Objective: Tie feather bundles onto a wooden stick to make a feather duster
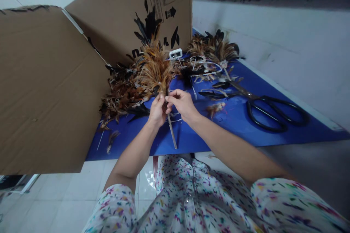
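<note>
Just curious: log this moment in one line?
left hand: grips feather bundle on stick | right hand: pinches binding | scissors: idle on table

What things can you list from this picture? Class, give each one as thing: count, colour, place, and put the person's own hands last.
feather bundle on a stick: one, brown and black, held upright over the near table edge
loose feathers: a heap, brown and black, left part of the table
second feather bunch: one, brown and black, far end of the table
scissors: one pair, black handles, right part of the table
white cords: several, white, among the feathers at the far end
table: one, blue top
cardboard boxes: two, brown, left and behind
left hand: gripping the stick below the feathers
right hand: fingers pinched at the bundle's base
</note>
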`<state>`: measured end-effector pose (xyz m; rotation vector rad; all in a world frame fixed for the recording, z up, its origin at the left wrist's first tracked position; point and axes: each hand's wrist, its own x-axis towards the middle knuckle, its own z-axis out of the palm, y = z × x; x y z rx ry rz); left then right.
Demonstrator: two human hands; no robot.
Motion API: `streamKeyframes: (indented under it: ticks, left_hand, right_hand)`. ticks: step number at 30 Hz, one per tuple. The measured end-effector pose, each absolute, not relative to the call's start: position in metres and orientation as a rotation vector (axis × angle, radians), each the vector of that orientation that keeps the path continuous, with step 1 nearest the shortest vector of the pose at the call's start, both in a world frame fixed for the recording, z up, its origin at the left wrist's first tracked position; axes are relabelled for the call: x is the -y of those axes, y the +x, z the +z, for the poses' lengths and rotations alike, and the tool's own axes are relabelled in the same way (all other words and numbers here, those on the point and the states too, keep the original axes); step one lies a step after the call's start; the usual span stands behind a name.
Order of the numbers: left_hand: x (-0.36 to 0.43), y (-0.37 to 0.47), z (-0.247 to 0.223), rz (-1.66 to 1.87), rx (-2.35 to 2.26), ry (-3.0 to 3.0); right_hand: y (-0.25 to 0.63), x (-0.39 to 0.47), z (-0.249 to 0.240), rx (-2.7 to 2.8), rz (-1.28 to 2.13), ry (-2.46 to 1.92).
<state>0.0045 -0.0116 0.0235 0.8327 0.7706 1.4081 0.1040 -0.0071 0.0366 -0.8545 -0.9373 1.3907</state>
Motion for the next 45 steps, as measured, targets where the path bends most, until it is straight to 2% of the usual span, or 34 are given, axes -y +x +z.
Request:
streamKeyframes:
  ticks: [21, 35, 39, 45]
  left_hand:
    - [0.015, 0.007, 0.028, 1.374, -0.762, 0.804]
    - [0.015, 0.006, 0.029, 1.274, -0.802, 0.766]
    - [0.011, 0.005, 0.023, 1.261, -0.818, 0.701]
    - [0.004, 0.005, 0.013, 1.221, -0.77, 0.627]
  right_hand:
    - [0.111, -0.002, 0.029, 0.939, 1.481, -0.781]
    - [0.121, -0.012, 0.023, 1.021, 1.482, -0.935]
    - [0.121, -0.017, 0.019, 1.096, 1.327, -1.052]
    - [0.119, -0.006, 0.032, 1.298, 0.628, -1.075]
